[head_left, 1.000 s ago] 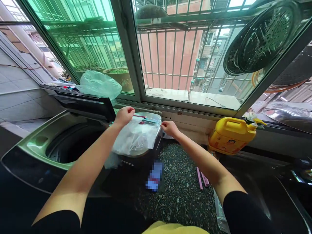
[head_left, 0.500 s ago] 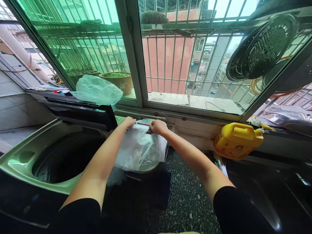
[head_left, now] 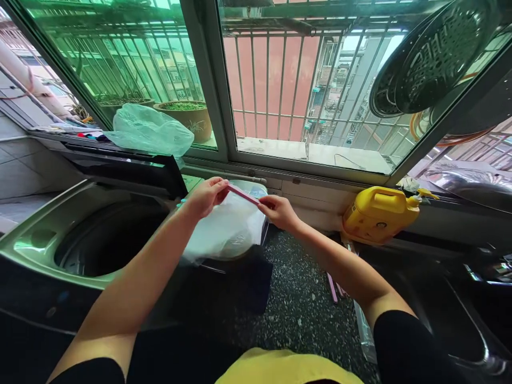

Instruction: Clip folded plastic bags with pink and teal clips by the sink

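My left hand (head_left: 206, 196) and my right hand (head_left: 279, 211) each pinch one end of a thin pink strip (head_left: 243, 195), held level just above a round pot (head_left: 234, 250). A clear plastic bag (head_left: 228, 232) lies draped over that pot on the dark speckled counter (head_left: 298, 306). Both hands have their fingers closed on the strip. A teal strip that lay on the bag earlier is hidden from me now.
An open top-loading washing machine (head_left: 92, 240) sits at the left, a filled plastic bag (head_left: 150, 133) on its raised lid. A yellow jug (head_left: 380, 216) stands by the window sill at right. More pink strips (head_left: 333, 288) lie on the counter. A dark sink (head_left: 448, 320) is at the right.
My hands came together over the bag, took a pink strip and lifted it off the bag. The camera dipped and shifted slightly.
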The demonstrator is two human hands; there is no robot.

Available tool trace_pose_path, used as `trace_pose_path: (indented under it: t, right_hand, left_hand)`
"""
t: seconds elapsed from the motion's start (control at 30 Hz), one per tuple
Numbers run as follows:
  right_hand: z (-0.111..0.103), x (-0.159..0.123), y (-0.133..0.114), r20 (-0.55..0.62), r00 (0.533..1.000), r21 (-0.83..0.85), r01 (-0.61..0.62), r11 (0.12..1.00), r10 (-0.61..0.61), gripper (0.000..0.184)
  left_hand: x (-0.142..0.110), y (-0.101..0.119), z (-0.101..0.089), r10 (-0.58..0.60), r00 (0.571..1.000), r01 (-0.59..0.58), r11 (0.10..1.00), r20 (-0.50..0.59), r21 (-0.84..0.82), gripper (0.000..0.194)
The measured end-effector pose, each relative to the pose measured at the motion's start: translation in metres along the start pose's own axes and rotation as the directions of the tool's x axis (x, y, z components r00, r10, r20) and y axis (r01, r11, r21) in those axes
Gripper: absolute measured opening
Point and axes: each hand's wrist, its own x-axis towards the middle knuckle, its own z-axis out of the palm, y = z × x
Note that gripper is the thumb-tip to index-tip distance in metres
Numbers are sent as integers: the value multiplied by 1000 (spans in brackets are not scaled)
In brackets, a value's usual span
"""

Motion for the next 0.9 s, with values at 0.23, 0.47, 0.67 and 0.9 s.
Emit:
trace_pose_path:
  t: [0.23, 0.47, 0.67, 0.9]
  right_hand:
    - [-63, -120, -22, 26, 1000, 177, 7, 984, -12, 21]
    - [-104, -217, -19, 82, 992, 122, -102, 987, 92, 20]
    - [-111, -279, 8, -11, 989, -72, -145, 987, 144, 15]
    - [-104, -317, 26, -4, 991, -239, -132, 962, 135, 15]
  left_hand:
    - [-106, -18, 68, -95, 983, 132, 962, 159, -240, 23]
    - [-170, -61, 136, -259, 910, 382, 828, 323, -411, 31]
    - [-182, -116, 182, -320, 889, 430, 831, 328, -354, 37]
    - [-186, -172, 204, -295, 926, 333, 932, 235, -141, 30]
